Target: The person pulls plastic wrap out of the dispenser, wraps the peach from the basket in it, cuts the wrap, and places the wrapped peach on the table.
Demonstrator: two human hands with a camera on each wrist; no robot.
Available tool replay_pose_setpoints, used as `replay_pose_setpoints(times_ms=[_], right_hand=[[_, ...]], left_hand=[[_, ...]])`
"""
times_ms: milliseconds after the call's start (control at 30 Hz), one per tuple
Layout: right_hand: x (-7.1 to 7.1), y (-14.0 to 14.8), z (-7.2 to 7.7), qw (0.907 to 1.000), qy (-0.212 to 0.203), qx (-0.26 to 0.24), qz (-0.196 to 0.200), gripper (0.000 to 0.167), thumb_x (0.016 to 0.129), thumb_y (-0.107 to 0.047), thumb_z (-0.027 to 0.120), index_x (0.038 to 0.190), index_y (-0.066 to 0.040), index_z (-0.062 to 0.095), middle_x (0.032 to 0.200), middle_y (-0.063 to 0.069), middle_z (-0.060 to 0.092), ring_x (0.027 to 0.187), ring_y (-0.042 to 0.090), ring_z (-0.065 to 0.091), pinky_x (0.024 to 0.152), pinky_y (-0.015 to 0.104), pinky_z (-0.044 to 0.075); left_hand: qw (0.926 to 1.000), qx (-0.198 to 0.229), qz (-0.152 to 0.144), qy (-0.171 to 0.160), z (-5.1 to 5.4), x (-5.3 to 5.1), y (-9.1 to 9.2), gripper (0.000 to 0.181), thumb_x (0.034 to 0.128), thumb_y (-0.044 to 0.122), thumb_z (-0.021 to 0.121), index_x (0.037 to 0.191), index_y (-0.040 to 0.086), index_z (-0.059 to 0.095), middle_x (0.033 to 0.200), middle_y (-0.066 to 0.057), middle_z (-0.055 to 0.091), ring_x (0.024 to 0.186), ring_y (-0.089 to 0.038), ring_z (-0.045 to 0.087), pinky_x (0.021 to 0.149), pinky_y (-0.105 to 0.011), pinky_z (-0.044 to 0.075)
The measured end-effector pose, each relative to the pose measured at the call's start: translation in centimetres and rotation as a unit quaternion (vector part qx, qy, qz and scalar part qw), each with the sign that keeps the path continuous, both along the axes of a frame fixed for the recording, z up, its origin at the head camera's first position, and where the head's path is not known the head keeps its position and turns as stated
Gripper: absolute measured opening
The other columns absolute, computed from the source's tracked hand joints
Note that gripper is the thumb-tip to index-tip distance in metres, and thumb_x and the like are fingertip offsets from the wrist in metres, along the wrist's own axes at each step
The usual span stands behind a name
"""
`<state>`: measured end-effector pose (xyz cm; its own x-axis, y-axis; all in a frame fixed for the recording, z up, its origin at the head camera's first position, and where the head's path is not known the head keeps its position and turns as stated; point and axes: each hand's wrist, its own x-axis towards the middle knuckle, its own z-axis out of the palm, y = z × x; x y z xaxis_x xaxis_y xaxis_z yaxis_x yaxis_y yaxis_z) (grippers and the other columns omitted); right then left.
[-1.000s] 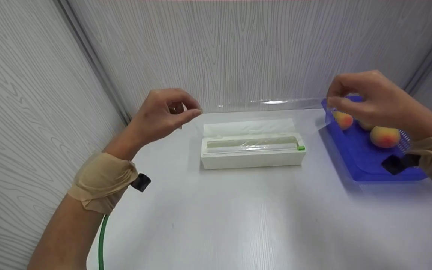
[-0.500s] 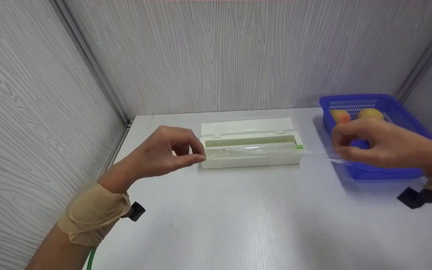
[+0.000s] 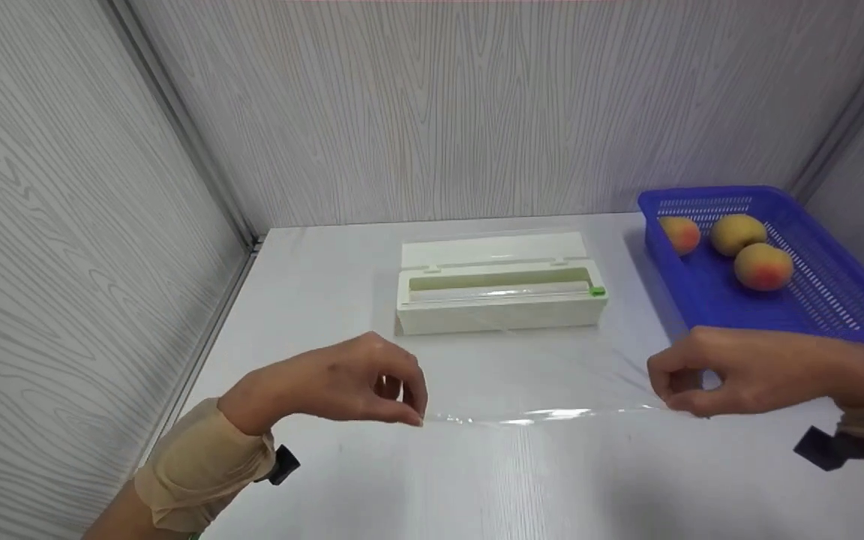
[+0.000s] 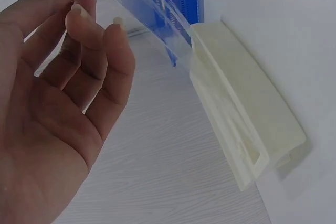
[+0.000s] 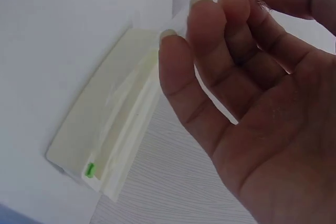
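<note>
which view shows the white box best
The head view: there the white box shows whole, its lid folded back and the roll inside visible. The right wrist view shows it slanting, with its green tab at the lower end; the left wrist view also shows it at a slant, without the tab in sight.

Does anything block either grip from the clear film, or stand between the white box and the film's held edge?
Nothing visible does. The left grip and right grip both pinch the clear film, and the head view shows no other object between its held edge and the white box. The blue basket stands to the box's right.
</note>
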<state>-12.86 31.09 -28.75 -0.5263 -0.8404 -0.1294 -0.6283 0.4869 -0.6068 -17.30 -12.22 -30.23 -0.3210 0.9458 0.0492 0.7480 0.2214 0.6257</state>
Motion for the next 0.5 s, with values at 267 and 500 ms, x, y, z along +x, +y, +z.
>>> replay_pose_setpoints(times_ms=[267, 500], right_hand=[[1.7, -1.2, -5.8, 0.9989, -0.003, 0.037, 0.028, 0.016, 0.093, -0.011, 0.062, 0.083, -0.023, 0.061, 0.068, -0.017, 0.054, 0.060, -0.011, 0.044, 0.051, 0.012, 0.042], [3.7, -2.5, -10.4, 0.9892, 0.102, 0.099, 0.036, 0.026, 0.080, -0.006, 0.066, 0.068, -0.023, 0.051, 0.061, -0.020, 0.039, 0.054, -0.009, 0.032, 0.046, 0.011, 0.028]], left_hand=[[0.9940, -0.109, -0.007, 0.008, -4.1, 1.8, 1.4, 0.005, 0.0911, 0.021, 0.072, 0.087, 0.019, 0.072, 0.082, 0.011, 0.067, 0.072, 0.005, 0.055, 0.066, -0.010, 0.047], [0.9740, -0.187, 0.015, 0.128, -8.2, 3.9, 2.2, 0.009, 0.0877, 0.024, 0.075, 0.081, 0.025, 0.069, 0.077, 0.015, 0.060, 0.066, 0.005, 0.048, 0.059, -0.013, 0.037]])
